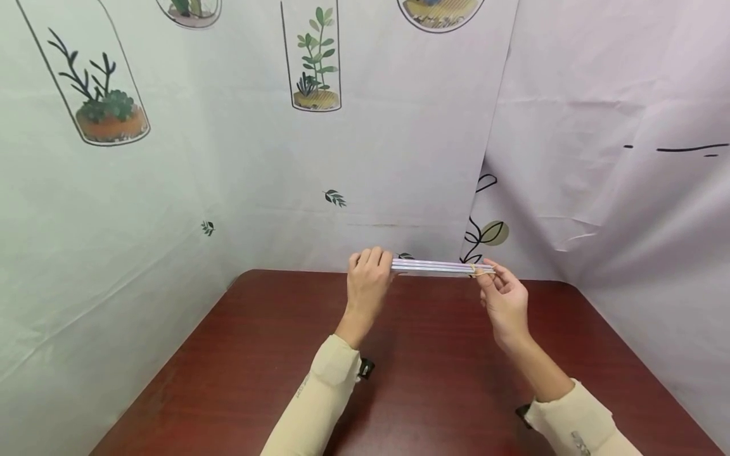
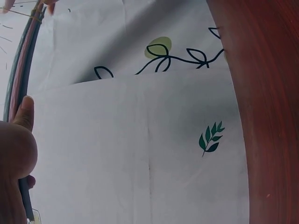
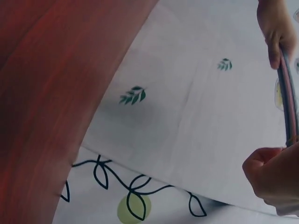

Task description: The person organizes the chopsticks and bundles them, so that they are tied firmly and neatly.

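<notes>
A bundle of thin, pale purple and blue sticks (image 1: 431, 266) is held level above the table; their exact kind is unclear. My left hand (image 1: 369, 278) grips its left end, fingers wrapped over it. In the left wrist view the left thumb (image 2: 25, 114) lies along the sticks (image 2: 19, 70), which look pink and dark there. A thin tan rubber band (image 1: 473, 270) loops round the right end. My right hand (image 1: 504, 304) has its thumb and fingers at that end, pinching the band, part of which stands off the sticks. In the right wrist view my right hand (image 3: 275, 179) hides that end.
The dark red-brown table (image 1: 256, 380) lies below both hands. White cloth (image 1: 365, 158) with printed plants and jars hangs behind it and along both sides. A dark strap piece (image 1: 367, 368) shows at the left sleeve.
</notes>
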`<state>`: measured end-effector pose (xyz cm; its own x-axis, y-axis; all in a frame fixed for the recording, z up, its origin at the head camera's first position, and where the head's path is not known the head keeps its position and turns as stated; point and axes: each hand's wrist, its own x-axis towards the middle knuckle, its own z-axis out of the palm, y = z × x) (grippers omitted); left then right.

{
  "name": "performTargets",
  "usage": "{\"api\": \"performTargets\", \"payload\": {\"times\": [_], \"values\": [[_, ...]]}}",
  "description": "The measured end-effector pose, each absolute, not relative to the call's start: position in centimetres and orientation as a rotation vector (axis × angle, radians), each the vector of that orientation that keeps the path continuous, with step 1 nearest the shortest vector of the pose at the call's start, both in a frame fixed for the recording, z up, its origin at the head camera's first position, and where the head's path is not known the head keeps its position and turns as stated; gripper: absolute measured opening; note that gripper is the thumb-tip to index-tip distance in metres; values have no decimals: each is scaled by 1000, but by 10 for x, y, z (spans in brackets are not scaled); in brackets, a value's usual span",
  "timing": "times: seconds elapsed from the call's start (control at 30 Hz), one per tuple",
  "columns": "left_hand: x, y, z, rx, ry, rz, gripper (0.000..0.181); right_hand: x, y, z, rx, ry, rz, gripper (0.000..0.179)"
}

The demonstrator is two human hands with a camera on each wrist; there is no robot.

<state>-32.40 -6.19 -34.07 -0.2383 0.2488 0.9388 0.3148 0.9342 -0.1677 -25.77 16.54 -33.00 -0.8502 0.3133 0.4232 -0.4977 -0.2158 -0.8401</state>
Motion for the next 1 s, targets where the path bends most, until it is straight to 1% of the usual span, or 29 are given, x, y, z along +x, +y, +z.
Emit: {"api": "performTargets", "payload": {"times": [0.07, 0.17, 0.3, 0.4, 0.47, 0.53, 0.63, 0.73, 0.83, 0.97, 1.0], "values": [[-325, -62, -339, -425, -1819, -66, 36, -259, 167, -327, 264, -1548, 2103, 16], [-323, -63, -337, -444, -1809, -72, 36, -261, 170, -324, 346, -1602, 2059, 11], [-321, -63, -334, -464, -1792, -74, 36, -263, 177, -316, 441, -1772, 1984, 8], [-320, -63, -332, -463, -1772, -63, 35, -265, 185, -308, 489, -1918, 2008, 9], [-319, -63, -332, -457, -1761, -40, 33, -264, 189, -303, 463, -2000, 2063, 8], [-318, -62, -332, -453, -1748, -24, 33, -263, 193, -299, 379, -2060, 2122, 7], [-318, -61, -334, -455, -1741, -15, 32, -262, 196, -292, 249, -2084, 2224, 10], [-318, -59, -336, -457, -1743, -24, 33, -263, 201, -288, 194, -2086, 2276, 15], [-319, -59, -337, -448, -1757, -36, 31, -264, 208, -289, 224, -2074, 2198, 18], [-319, -62, -337, -431, -1767, -31, 30, -264, 221, -292, 415, -2073, 1891, 7], [-319, -62, -336, -431, -1765, -29, 29, -264, 223, -293, 480, -2073, 1812, 7]]}}
